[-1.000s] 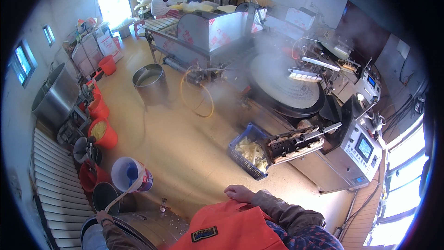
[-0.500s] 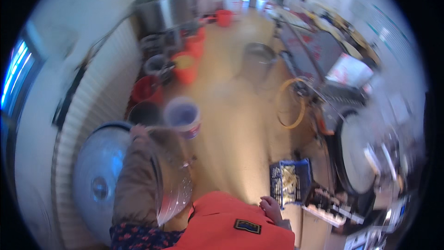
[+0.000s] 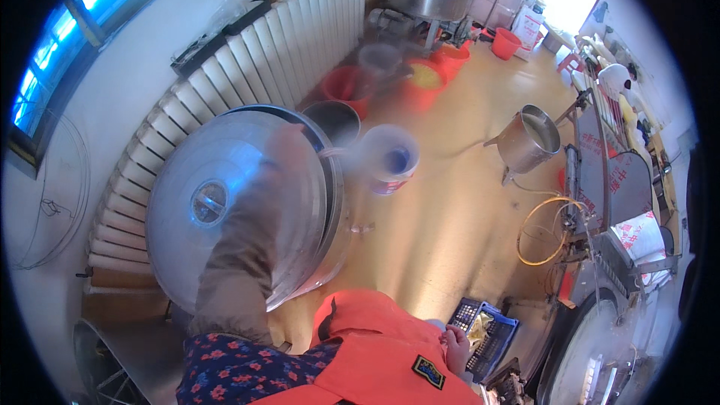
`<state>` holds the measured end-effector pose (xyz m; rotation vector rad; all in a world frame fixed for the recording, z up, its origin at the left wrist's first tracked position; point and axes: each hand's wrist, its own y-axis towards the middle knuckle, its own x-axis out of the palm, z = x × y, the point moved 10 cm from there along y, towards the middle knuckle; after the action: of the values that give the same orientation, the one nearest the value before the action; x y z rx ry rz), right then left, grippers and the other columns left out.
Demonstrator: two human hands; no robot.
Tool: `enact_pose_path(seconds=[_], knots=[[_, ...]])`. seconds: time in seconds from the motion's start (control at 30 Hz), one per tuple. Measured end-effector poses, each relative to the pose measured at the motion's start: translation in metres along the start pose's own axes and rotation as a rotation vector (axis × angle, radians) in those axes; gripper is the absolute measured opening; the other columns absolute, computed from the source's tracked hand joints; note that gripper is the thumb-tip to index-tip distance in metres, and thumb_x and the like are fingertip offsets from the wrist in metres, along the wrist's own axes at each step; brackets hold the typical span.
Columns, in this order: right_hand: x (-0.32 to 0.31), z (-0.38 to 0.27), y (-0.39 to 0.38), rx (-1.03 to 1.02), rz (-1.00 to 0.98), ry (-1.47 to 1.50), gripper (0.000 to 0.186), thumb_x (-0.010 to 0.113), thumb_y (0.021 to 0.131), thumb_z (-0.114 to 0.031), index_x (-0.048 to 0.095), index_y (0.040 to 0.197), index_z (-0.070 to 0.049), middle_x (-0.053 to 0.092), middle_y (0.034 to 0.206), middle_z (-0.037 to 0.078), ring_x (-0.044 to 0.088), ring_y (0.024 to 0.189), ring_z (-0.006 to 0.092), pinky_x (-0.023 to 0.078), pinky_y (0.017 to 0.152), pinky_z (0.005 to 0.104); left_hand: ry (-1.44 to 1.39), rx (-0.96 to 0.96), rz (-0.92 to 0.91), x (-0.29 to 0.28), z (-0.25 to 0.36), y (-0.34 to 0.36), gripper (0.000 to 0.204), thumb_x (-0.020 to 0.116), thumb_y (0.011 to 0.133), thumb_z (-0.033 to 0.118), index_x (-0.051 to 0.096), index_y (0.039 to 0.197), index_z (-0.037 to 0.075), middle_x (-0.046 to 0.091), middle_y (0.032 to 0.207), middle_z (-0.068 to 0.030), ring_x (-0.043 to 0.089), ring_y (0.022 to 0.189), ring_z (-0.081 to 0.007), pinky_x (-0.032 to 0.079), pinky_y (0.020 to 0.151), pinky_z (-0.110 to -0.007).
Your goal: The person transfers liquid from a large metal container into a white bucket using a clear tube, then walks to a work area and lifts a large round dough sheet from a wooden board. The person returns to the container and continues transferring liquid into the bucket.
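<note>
A large round metal lid (image 3: 180, 202) with a knob lies over a wide metal pot (image 3: 334, 251), and part of the pot's rim shows along the lid's right side. Across the lid reaches my left arm in a brown sleeve. My left hand (image 3: 291, 144) is at the lid's far edge, too smeared to show its fingers. Low at my right side, beside the blue plastic crate (image 3: 487, 352), hangs my right hand (image 3: 455, 345), its fingers curled and nothing visible in them. Pale pieces (image 3: 480, 330) lie in the crate.
A white bucket (image 3: 390, 161) and a dark pot (image 3: 334, 121) stand beyond the lid. Red buckets (image 3: 427, 79) line the radiator (image 3: 277, 45). A metal pot on legs (image 3: 529, 139), a yellow hose (image 3: 525, 244) and machinery (image 3: 611, 180) are to the right.
The lid now covers more of the pot, its edge farther to the right. My left hand has moved with it. The view has turned left; my right hand stays low, fingers curled.
</note>
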<state>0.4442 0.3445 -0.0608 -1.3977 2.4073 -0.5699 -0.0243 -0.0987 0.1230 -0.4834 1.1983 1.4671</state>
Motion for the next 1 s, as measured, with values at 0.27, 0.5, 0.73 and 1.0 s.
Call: enact_pose_path(seconds=[0.27, 0.5, 0.73, 1.0], knots=[[0.043, -0.033, 0.069, -0.055, -0.207, -0.23, 0.02, 0.052, 0.086, -0.012, 0.057, 0.1, 0.002, 0.06, 0.077, 0.006, 0.056, 0.07, 0.012, 0.046, 0.065, 0.0238, 0.432, -0.535, -0.048, -0.112, -0.135, -0.119, 0.031, 0.058, 0.074, 0.023, 0.06, 0.101, 0.01, 0.056, 0.105, -0.0162, 0.051, 0.099, -0.0324, 0.042, 0.086, -0.041], [0.154, -0.097, 0.167, -0.37, -0.551, -0.562, 0.033, 0.057, 0.084, -0.017, 0.053, 0.113, -0.002, 0.056, 0.107, 0.011, 0.055, 0.096, 0.0183, 0.047, 0.078, 0.0294, 0.307, -0.767, 0.003, -0.111, -0.174, -0.177, 0.039, 0.061, 0.072, 0.032, 0.058, 0.1, 0.005, 0.059, 0.1, -0.0176, 0.055, 0.093, -0.0329, 0.044, 0.079, -0.043], [0.39, -0.208, 0.259, -0.891, -0.887, -0.74, 0.061, 0.059, 0.076, -0.017, 0.034, 0.131, -0.003, 0.042, 0.127, 0.019, 0.04, 0.119, 0.0323, 0.033, 0.099, 0.0357, 0.272, -1.032, 0.164, -0.104, -0.207, -0.184, 0.046, 0.064, 0.066, 0.029, 0.056, 0.099, -0.001, 0.061, 0.094, -0.0194, 0.059, 0.088, -0.0355, 0.046, 0.078, -0.041], [0.533, -0.214, 0.281, -0.855, -1.028, -1.054, 0.043, 0.055, 0.08, -0.024, 0.045, 0.119, -0.009, 0.056, 0.112, 0.013, 0.052, 0.103, 0.0319, 0.042, 0.087, 0.0426, 0.252, -1.471, 0.228, -0.095, -0.22, -0.202, 0.037, 0.064, 0.062, 0.018, 0.057, 0.093, -0.002, 0.063, 0.081, -0.0176, 0.061, 0.077, -0.0318, 0.047, 0.073, -0.039]])
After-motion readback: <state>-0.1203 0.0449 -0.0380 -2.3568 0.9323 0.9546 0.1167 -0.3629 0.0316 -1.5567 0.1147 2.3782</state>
